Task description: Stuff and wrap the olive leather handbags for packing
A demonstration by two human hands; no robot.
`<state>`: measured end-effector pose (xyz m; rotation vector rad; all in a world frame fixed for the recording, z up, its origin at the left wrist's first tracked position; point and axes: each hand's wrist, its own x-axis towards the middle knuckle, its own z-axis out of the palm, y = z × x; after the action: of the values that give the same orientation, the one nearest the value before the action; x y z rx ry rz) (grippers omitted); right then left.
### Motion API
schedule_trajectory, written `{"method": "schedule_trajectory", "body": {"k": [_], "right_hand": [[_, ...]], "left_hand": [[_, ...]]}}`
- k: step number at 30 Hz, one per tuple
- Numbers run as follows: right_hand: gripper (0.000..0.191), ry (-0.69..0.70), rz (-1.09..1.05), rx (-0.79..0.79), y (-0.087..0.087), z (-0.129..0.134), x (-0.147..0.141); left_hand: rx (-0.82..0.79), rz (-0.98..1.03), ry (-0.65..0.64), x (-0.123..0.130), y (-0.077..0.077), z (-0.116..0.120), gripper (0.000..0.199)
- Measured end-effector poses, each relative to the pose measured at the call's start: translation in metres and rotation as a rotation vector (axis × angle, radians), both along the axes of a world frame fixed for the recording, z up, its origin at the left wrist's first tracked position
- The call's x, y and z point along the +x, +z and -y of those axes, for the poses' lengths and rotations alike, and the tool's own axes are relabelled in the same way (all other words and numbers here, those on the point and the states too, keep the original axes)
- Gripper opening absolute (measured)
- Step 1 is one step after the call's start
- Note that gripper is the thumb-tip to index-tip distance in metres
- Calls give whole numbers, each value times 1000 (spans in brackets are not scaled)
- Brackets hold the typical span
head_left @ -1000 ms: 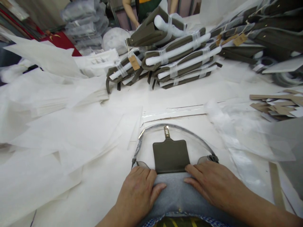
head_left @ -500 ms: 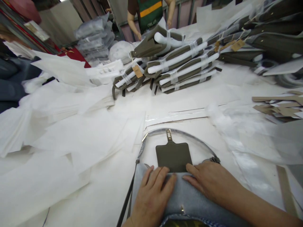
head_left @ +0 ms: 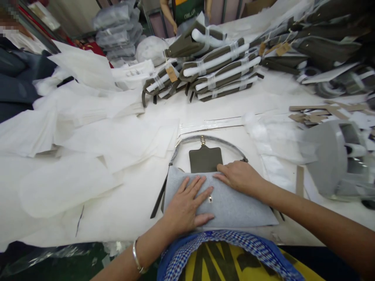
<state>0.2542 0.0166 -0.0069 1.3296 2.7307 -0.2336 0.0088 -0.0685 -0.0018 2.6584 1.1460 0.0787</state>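
Note:
A handbag (head_left: 240, 210) lies in front of me, its body faced in pale grey-blue felt-like material. A gold-coloured clasp piece (head_left: 210, 199) sits on that face. Beyond the bag's top edge extends a dark olive flap (head_left: 204, 160) with a gold buckle tab (head_left: 202, 140), inside the arc of a wrapped handle (head_left: 231, 143). My left hand (head_left: 189, 203) rests flat on the grey face, fingers spread. At the top edge beside the flap, my right hand (head_left: 238, 176) holds the bag between thumb and fingers; its other fingers are partly hidden.
White paper sheets (head_left: 88, 144) cover the left side. Wrapped olive bags (head_left: 216, 72) are stacked at the back. To the right are clear plastic bags (head_left: 278, 140), cardboard strips (head_left: 316, 113) and a grey tape dispenser (head_left: 325, 156). A co-worker in a green apron (head_left: 189, 11) stands opposite.
My view has drawn back, so more of the bag's grey face shows. My left hand now lies lower on that face with its fingers spread; my right hand stays at the top edge.

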Motion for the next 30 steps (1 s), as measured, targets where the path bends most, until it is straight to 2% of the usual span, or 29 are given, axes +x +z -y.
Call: {"method": "schedule_trajectory", "body": {"k": [4, 7, 10, 13, 15, 17, 20, 23, 26, 30], "right_hand": [[34, 8, -146, 72, 3, 7, 3], [29, 13, -285, 113, 11, 3, 0], [31, -99, -406, 64, 20, -18, -15], [34, -250, -446, -6, 25, -50, -37], [30, -287, -450, -54, 28, -67, -50], [31, -305, -490, -99, 31, -71, -56], [39, -279, -596, -120, 38, -46, -48], [36, -97, -721, -176, 39, 2, -29], [38, 162, -757, -226, 29, 43, -13], [42, 276, -745, -179, 8, 60, -4]], "left_hand": [[25, 13, 2, 1, -1, 2, 72], [45, 23, 5, 1, -4, 4, 72], [89, 25, 1, -1, -6, 6, 72], [130, 30, -3, -2, -7, 7, 71], [135, 38, -1, -2, -7, 7, 71], [130, 50, 2, -3, -7, 7, 72], [119, 79, 6, -3, -7, 7, 72], [126, 121, 12, -2, -7, 8, 70], [142, 170, 26, -2, -7, 9, 66], [139, 188, 23, -1, -7, 11, 56]]}}
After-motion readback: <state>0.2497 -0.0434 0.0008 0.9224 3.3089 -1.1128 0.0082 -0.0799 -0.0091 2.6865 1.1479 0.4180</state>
